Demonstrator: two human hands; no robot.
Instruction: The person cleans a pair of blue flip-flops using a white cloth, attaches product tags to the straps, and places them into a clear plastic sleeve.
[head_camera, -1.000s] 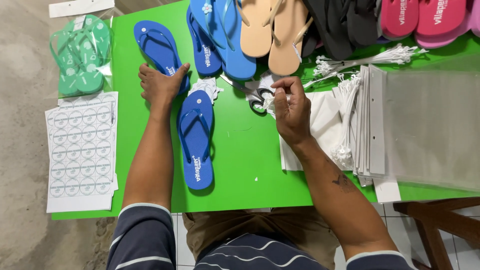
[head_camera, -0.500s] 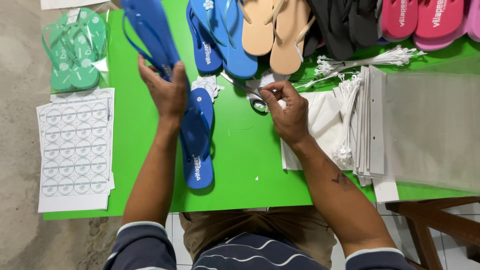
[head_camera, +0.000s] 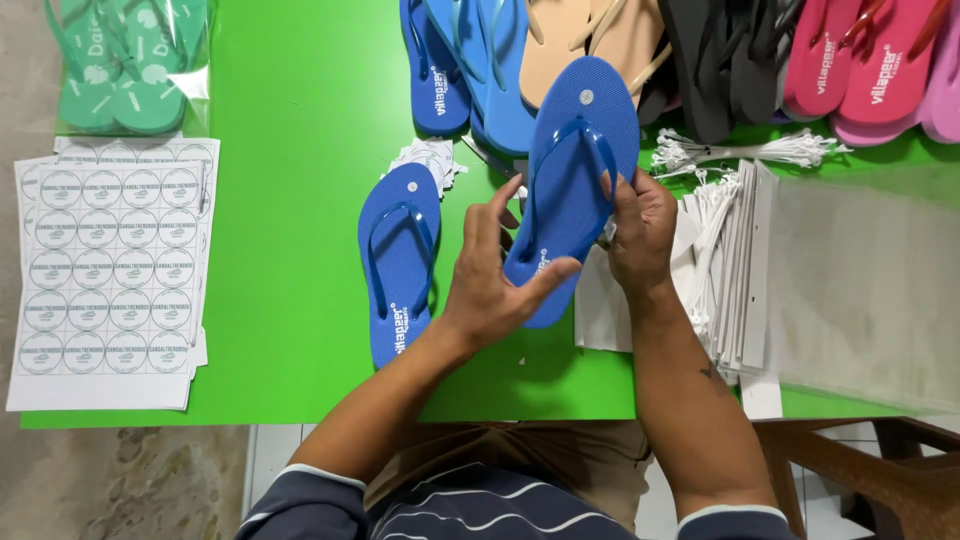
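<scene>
Since a moment ago we've swung the blue flip-flop (head_camera: 572, 180) rightward into a two-handed grip, left hand (head_camera: 492, 275) under its heel, right hand (head_camera: 640, 225) clenching its strap edge, where it could slip onto its mate (head_camera: 398, 262) lying left on the counter (head_camera: 290, 250).

- The person is wearing a dark navy top with thin pale stripes running across the chest.
- Both sleeves are ending above the elbow, each one showing a pale band at its hem.
- Tan trousers are showing at the lap, below the striped top.
- The forearms are going bare; the right forearm (head_camera: 690, 400) is bearing a small dark tattoo mark.
- The left hand (head_camera: 490, 280) and right hand (head_camera: 640, 225) are wearing no gloves.
</scene>
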